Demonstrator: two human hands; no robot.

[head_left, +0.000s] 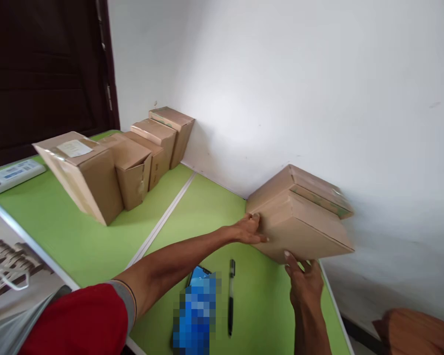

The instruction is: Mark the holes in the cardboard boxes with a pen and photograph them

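Observation:
A plain cardboard box stands at the table's right side, in front of another cardboard box against the wall. My left hand presses on the near box's left side, thumb pointing along its face. At the lower edge of that box is my right hand, its thumb on the cardboard and its fingers curled at the edge. The two hands grip this box between them. Its underside is hidden. Nearer to me lie a black pen and a phone with a blurred blue screen.
A row of several cardboard boxes runs along the left of the green folding table, the nearest bearing a white label. A white device lies at the left edge. Behind are a white wall and dark door.

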